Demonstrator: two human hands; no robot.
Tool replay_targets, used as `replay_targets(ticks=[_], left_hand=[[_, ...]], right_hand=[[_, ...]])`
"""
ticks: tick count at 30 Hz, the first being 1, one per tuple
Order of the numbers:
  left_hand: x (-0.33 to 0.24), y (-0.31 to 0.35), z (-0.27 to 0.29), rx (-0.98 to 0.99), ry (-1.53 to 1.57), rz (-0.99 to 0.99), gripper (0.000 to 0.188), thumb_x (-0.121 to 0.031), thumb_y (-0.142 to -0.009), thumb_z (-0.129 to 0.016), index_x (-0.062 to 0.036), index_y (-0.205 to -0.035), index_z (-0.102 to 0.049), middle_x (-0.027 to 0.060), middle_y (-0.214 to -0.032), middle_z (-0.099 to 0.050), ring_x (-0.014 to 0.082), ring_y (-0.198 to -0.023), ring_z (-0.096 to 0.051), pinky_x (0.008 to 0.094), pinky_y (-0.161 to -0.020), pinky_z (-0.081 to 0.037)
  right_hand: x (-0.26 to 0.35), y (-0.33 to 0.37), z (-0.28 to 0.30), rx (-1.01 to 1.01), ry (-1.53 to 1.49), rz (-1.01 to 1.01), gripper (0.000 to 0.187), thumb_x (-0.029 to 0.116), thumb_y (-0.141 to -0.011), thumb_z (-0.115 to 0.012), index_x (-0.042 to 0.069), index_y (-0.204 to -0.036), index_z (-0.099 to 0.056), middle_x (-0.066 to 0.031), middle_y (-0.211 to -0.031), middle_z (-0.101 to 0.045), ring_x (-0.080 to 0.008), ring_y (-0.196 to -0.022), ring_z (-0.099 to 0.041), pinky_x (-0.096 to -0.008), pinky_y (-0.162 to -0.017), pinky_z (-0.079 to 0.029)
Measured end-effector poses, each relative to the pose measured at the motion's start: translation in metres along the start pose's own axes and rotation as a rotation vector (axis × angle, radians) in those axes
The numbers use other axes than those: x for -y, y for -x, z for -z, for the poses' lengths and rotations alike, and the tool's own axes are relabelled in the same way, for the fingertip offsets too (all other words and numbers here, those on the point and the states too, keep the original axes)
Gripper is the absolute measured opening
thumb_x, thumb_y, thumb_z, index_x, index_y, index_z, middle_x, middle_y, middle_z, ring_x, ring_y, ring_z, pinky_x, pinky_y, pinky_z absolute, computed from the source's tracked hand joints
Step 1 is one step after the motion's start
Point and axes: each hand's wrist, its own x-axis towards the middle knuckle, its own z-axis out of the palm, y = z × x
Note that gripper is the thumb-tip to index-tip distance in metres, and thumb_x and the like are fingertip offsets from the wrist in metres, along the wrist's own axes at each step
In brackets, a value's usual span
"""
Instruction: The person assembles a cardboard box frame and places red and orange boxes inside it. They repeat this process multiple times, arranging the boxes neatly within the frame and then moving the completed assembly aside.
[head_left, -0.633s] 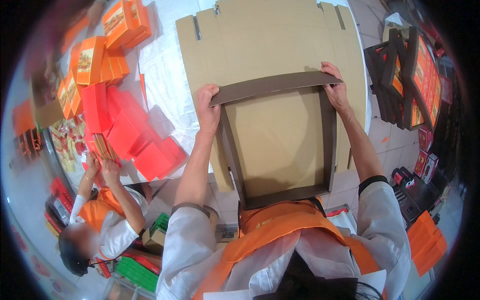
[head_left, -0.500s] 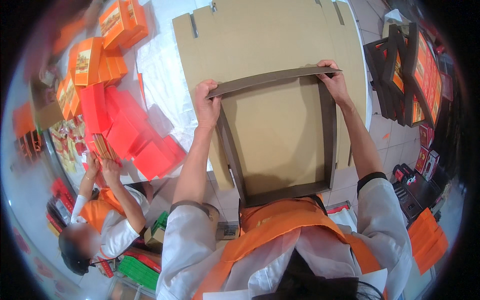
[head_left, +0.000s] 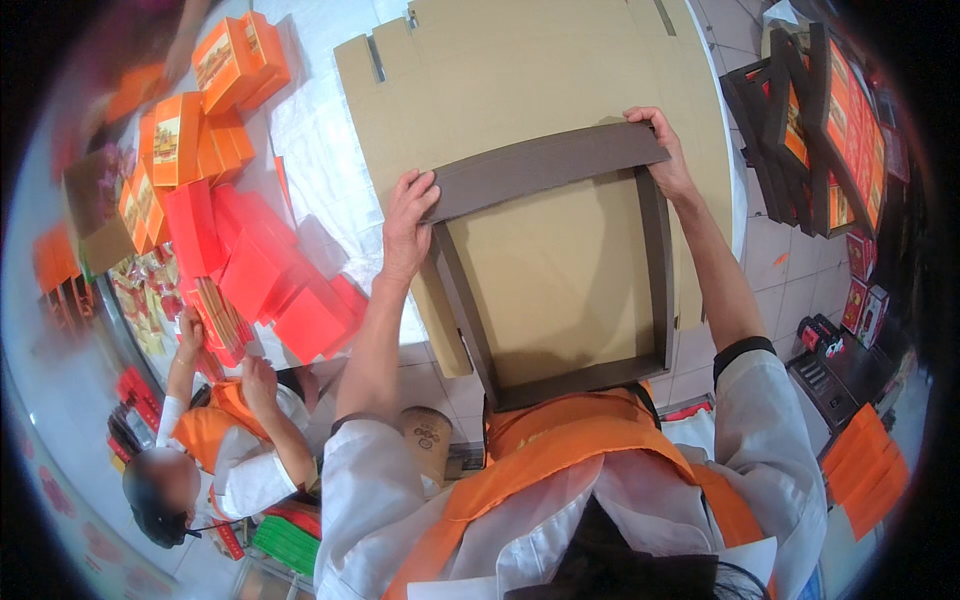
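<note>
Both hands grip the far rail of a dark brown shallow tray (head_left: 560,290), one at each far corner. The left hand (head_left: 408,222) curls over the far left corner with fingers on top, its forearm reaching up from a white sleeve. The right hand (head_left: 665,155) pinches the far right corner, arm stretched nearly straight. The tray is lifted and tilted, its near edge close to the person's chest, above a large flat sheet of brown corrugated cardboard (head_left: 520,80) that lies across the surface (head_left: 320,130), which is covered in white. Toward the surface's left edge lie red and orange boxes (head_left: 230,230). A co-worker (head_left: 215,440) in orange and white crouches at the lower left. Dark trays (head_left: 800,110) are stacked at the right over a tiled floor (head_left: 780,250). The surface's far edge is cut off, and the picture's rim is blurred.
</note>
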Motion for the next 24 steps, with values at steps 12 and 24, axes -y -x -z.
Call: replay_targets(ticks=[12, 24], left_hand=[[-0.026, -0.06, 0.014, 0.569, -0.442, 0.092, 0.062, -0.036, -0.068, -0.075, -0.0105, -0.121, -0.054, 0.0123, -0.111, -0.052, 0.0313, -0.108, -0.049, 0.0421, -0.087, -0.041], [-0.017, -0.075, -0.035, 0.476, -0.709, 0.078, 0.025, -0.019, -0.075, -0.065, -0.0076, -0.095, -0.057, 0.0093, -0.09, -0.058, 0.0278, -0.092, -0.056, 0.0396, -0.077, -0.043]], right_hand=[[0.082, -0.023, 0.047, 0.762, 1.178, 0.355, 0.083, 0.027, -0.071, -0.074, 0.01, -0.14, -0.033, -0.0199, -0.143, -0.029, -0.0364, -0.13, -0.033, -0.0418, -0.105, -0.032], [0.044, -0.043, -0.014, 0.538, 1.317, 0.338, 0.023, 0.019, -0.079, -0.061, 0.004, -0.094, -0.05, -0.0107, -0.088, -0.06, -0.0339, -0.084, -0.059, -0.0429, -0.074, -0.048]])
